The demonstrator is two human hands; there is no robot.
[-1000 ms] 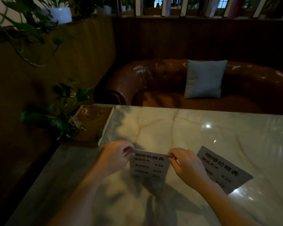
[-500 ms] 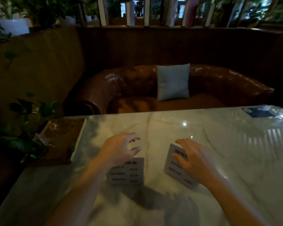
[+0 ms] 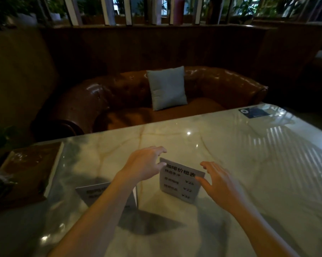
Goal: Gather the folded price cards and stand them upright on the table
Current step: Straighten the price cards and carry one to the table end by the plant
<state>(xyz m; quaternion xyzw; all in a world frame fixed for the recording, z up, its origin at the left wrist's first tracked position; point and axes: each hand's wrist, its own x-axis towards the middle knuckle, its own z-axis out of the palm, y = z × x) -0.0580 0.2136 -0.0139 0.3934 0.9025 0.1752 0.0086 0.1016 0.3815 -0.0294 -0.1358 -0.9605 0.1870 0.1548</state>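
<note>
A folded price card is being shown standing upright on the marble worktop, its printed face turned toward the camera, between the two hands. The left hand is being held at the card's upper left corner, its fingers spread apart and curled, the thumb tip just touching or almost touching the card's edge; which cannot be told. The right hand is being held at the card's right side, fingers apart and unclenched, the thumb lying against the right edge of the card. A second price card is being partly hidden by the left forearm, nearer the left edge of the worktop; it appears to be standing too. A wooden tray is lying at the far left, and a grey cushion is resting on the brown leather sofa behind
</note>
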